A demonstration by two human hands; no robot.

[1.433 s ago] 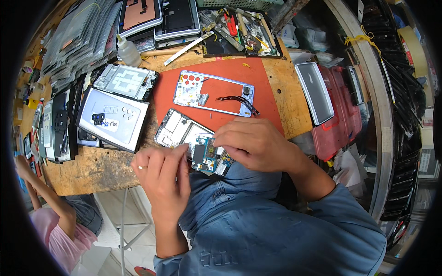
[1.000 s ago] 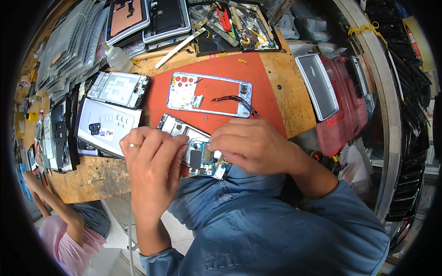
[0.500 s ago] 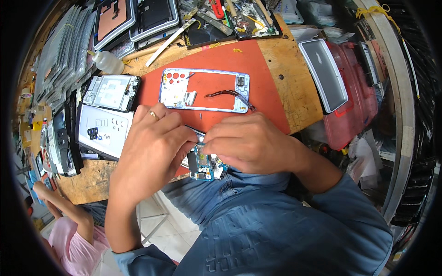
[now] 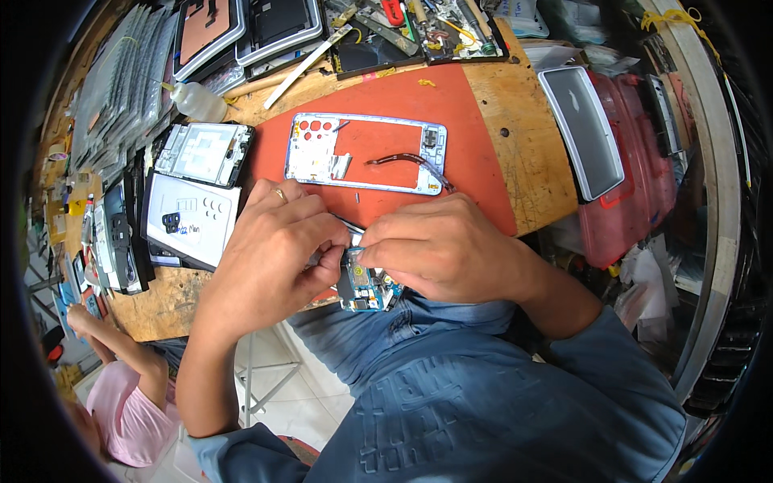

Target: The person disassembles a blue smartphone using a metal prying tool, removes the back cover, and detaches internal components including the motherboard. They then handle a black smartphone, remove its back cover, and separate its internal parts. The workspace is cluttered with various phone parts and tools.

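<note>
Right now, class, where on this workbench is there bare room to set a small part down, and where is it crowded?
Free: the red mat right of the phone frame, and the bare wood between mat and silver tray. Crowded: the back edge with tools, the left side with phone backs, and around both hands.

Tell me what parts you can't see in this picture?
- Head view: most of the opened phone is hidden under the left hand and right hand; only its lower circuit board shows.
- What the fingertips pinch is too small to make out.
- The phone parts stacked at the table's left bend and blur toward the rim.
- The tools at the top are cut off by the edge.
</note>
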